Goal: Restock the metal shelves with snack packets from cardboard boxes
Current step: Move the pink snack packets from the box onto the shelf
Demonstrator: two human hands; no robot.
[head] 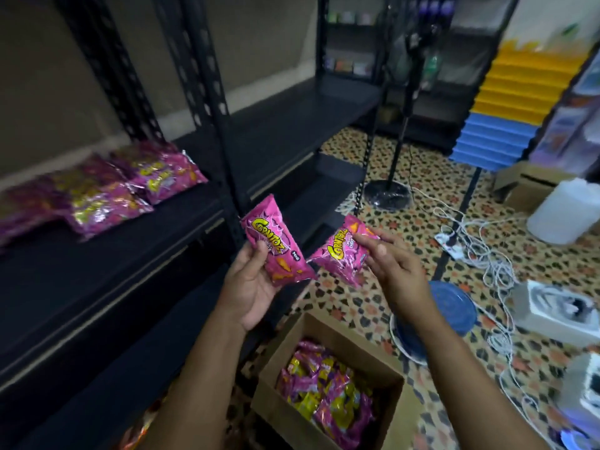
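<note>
My left hand (248, 284) grips a pink snack packet (276, 241) from below, thumb on its front. A second pink packet (339, 254) is pinched at its top corner by my right hand (393, 264). Both packets hang in front of the black metal shelf (107, 251), beside its upright post. Several pink packets (107, 186) lie in a row on the shelf at the left. Below my arms an open cardboard box (292, 345) holds several more pink and yellow packets (328, 394).
A fan stand (388, 190) rises from the patterned floor behind the shelf. White cables and a power strip (454, 245) trail at the right, near a white jug (565, 212) and a blue lid (451, 306). A stack of yellow and blue folders (509, 102) stands farther right.
</note>
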